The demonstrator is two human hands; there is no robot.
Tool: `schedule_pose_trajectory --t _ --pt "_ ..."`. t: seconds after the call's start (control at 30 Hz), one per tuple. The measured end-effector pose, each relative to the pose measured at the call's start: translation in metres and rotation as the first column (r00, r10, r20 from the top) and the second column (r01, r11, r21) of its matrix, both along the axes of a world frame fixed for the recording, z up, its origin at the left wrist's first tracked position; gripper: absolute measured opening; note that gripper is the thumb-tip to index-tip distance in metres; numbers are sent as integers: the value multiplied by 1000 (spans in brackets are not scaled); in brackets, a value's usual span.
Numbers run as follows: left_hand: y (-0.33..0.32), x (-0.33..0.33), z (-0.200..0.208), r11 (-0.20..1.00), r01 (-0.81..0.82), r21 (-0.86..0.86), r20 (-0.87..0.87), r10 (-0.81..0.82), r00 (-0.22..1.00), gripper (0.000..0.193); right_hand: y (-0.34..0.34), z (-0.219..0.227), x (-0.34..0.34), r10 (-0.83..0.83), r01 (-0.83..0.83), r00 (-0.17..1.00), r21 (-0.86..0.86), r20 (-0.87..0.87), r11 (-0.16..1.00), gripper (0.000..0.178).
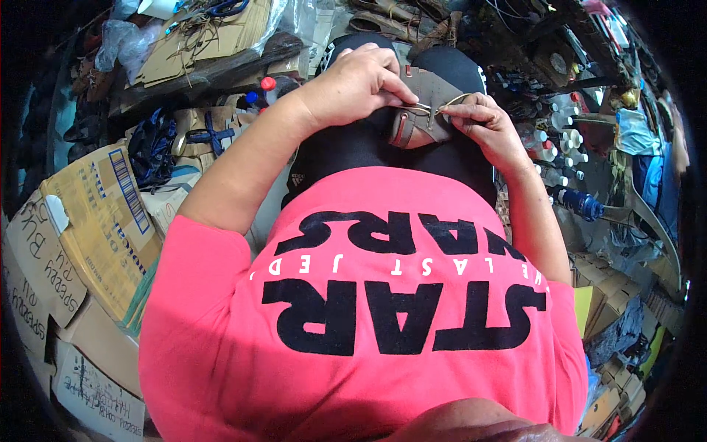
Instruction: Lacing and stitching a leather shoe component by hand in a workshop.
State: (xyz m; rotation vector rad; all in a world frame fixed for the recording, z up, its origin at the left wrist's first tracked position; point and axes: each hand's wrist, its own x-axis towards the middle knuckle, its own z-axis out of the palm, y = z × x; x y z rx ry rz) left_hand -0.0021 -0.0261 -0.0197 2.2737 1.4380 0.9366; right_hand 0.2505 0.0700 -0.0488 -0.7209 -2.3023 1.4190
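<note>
A grey-brown shoe upper (pixel 431 87) with reddish edging lies over my dark-trousered legs at the top middle. A thin tan lace (pixel 417 108) runs across it between my hands. My left hand (pixel 368 79) comes in from the left, its thumb and forefinger closed on the lace at the upper. On the other side, my right hand (pixel 486 125) pinches the lace, which bows up in a small loop over its fingertips. Part of the upper lies behind my fingers.
Cardboard boxes (pixel 103 214) are stacked at the left. Flat cardboard pieces (pixel 206 44) lie at the upper left, near a red-capped bottle (pixel 269 84). Several small capped bottles (pixel 563 140) stand at the right. Brown shoes (pixel 387 18) sit beyond my knees.
</note>
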Motion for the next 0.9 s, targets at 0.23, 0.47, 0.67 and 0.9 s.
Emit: schedule_pose_trajectory --t 0.23,0.47,0.67,0.9 --pt "12 -8 -15 920 57 -388 229 36 973 26 1 -5 -6 -24 25 999 29 -34 999 25" --pt "6 1 -15 910 6 -415 256 110 960 25 -8 -4 -7 -80 83 997 183 -22 980 22" --pt "6 -2 -10 861 52 -507 300 120 946 24 -10 3 -9 -72 74 997 226 -20 971 22" --pt "-8 15 -12 809 -19 -588 370 290 882 21 -16 6 -6 -124 105 991 271 54 957 25"
